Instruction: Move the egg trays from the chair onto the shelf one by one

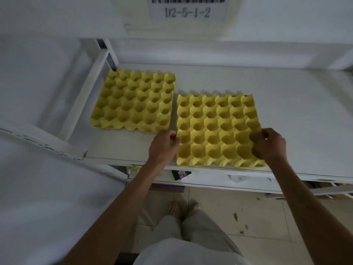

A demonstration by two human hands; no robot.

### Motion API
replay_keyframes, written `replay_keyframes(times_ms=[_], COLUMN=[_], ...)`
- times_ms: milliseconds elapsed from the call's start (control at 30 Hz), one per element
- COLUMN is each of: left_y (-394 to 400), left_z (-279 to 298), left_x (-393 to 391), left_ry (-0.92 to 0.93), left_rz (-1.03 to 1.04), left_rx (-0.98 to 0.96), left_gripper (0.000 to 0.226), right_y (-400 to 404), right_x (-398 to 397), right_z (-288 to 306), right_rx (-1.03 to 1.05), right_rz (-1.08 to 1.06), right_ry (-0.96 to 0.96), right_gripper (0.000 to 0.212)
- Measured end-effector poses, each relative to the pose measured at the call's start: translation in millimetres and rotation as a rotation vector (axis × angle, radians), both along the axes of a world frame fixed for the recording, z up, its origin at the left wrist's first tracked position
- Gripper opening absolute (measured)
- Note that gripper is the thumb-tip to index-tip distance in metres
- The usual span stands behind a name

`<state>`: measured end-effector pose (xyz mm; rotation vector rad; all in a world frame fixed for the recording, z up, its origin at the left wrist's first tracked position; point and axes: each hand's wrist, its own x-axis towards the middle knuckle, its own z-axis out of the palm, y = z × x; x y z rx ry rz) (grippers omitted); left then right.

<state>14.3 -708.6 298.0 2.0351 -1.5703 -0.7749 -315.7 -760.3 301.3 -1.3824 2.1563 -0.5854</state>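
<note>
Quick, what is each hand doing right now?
Left hand: closed on the left edge of the near egg tray.
Right hand: closed on its right edge.

Head camera looks steeply down, close over the shelf (286, 115).

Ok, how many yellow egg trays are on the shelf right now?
2. One egg tray lies at the back left of the shelf. The second egg tray sits at the front edge, gripped by the left hand and right hand. Stacked trays could be hidden.
</note>
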Motion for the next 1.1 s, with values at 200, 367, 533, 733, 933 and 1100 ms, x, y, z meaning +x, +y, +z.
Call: replay_keyframes(times_ms=[200,367,533,733,933,1100], left_y=[-16,-62,-70,-73,-76,-76], left_z=[2,-6,-39,-42,-44,-44], left_x=[29,74,92,98,98,98], left_ry=[-0.276,-0.643,-0.7,-0.72,-0.706,-0.692], left_rz=[0.0,-0.057,-0.093,-0.102,-0.091,-0.09], left_rx=[-0.361,-0.259,-0.237,-0.271,-0.271,-0.295], left_gripper=[0.028,0.051,0.056,0.06,0.062,0.063], right_y=[36,48,-3,-83,-146,-145], right_x=[27,51,61,85,107,106], right_z=[-1,-22,-28,-25,-23,-21], right_rx=[-0.328,-0.195,-0.195,-0.168,-0.046,-0.043], right_rz=[0.448,0.703,0.654,0.618,0.655,0.665], right_ry=[0.512,0.616,0.606,0.619,0.558,0.559], right_gripper=[0.063,0.062,0.06,0.057,0.059,0.059])
